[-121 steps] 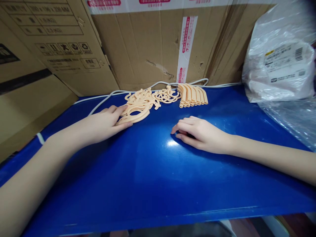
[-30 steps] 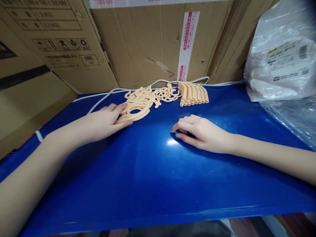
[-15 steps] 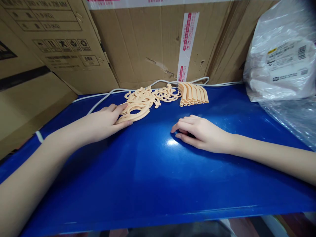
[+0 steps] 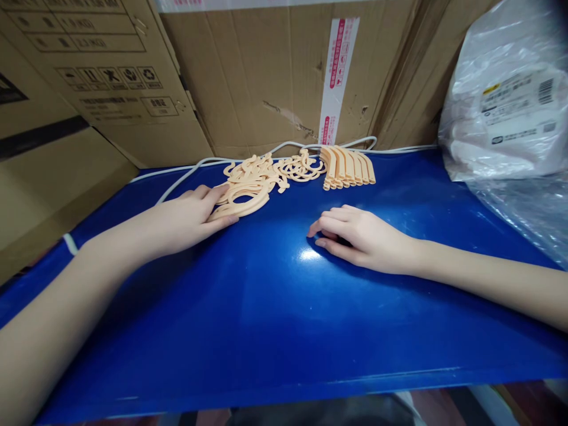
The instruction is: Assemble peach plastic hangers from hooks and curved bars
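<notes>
While touching the curved strips (image 4: 249, 208) with the left hand (image 4: 190, 214), holds the right hand (image 4: 355, 238) on or just above the blue surface (image 4: 275, 331), well apart from them. Has the strips straight at the left fingertips but ahead and leftward of the right hand, hence far nearer to the left. Straddles their left end, with thumb on the near side and fingers spread on the far side; cannot tell whether pinching firmly or merely resting there. From that end, to be followed rightward along a roughly crosswise long axis, bowed toward the near side, then bending away. In the right hand, nothing visible: loosely curled, with a gap between thumb and fingers. Beyond the strips, a heap of hooks (image 4: 252, 170), then a smaller pile of rounded pieces (image 4: 298, 170) to the right. Ahead of the right hand, a neat row of bent bars (image 4: 348, 168), set side by side, with straight ends pointing nearward and far ends bending left.
</notes>
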